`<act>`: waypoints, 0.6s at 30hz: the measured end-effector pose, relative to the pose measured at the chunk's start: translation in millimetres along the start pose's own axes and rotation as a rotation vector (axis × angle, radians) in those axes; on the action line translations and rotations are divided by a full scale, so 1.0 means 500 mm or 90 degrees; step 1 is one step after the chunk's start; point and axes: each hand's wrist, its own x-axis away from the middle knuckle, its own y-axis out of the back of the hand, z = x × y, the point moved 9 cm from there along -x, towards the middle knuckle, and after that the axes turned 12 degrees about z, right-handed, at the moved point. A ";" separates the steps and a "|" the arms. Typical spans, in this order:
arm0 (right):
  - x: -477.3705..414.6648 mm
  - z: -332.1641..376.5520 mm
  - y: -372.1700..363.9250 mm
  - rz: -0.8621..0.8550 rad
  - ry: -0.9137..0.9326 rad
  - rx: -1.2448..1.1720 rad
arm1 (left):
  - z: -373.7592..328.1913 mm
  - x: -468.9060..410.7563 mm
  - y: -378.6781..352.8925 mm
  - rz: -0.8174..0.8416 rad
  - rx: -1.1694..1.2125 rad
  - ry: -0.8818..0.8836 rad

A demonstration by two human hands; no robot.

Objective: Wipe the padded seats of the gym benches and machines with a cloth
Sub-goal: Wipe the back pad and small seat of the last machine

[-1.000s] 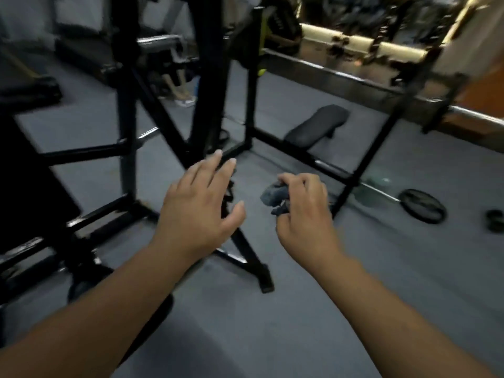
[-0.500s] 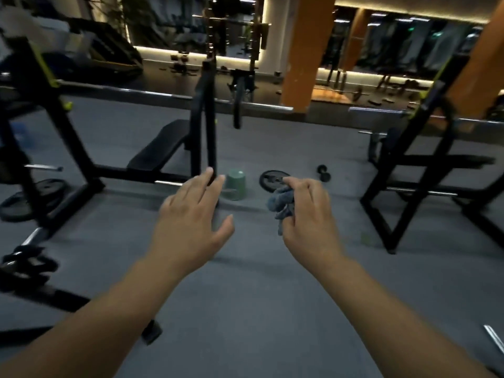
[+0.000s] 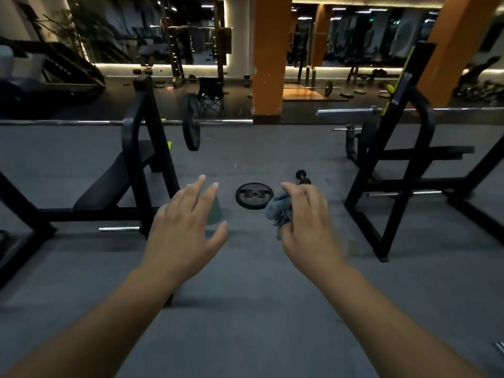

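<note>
Over the grey floor (image 3: 251, 309), two bare forearms reach forward. The left grip (image 3: 185, 230) is released, fingers straight and spread, holding nothing; it hangs in front of a pale green object (image 3: 216, 214) standing on the floor, whose kind I cannot tell. The right grip (image 3: 308, 227) is grasping a crumpled blue-grey cloth (image 3: 279, 211), fingers curled round it, the bunched fabric showing at the thumb side. The cloth is in the air and touches no seat. To the left, a black padded bench seat (image 3: 109, 184) slopes inside a black rack frame (image 3: 141, 148), well apart from the cloth. A barbell (image 3: 81, 122) lies across that rack, with one black plate (image 3: 191, 121) near its end. A loose weight plate (image 3: 254, 195) lies flat on the floor, seen between the two grips, and a small dumbbell (image 3: 302, 177) lies just beyond the right one. On the right stands a second black rack (image 3: 395, 170) with a dark pad (image 3: 425, 152) behind its frame. An orange pillar (image 3: 270, 58) rises at the back.
</note>
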 end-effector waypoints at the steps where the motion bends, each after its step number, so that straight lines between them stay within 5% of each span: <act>1: -0.041 -0.016 -0.016 0.000 0.002 0.003 | 0.014 -0.050 -0.009 -0.003 0.003 -0.004; 10: -0.422 -0.201 -0.042 -0.024 -0.031 0.045 | 0.026 -0.517 -0.074 -0.011 0.032 -0.067; 18: -0.766 -0.519 -0.087 -0.047 -0.036 0.051 | -0.041 -0.981 -0.225 -0.030 0.014 -0.104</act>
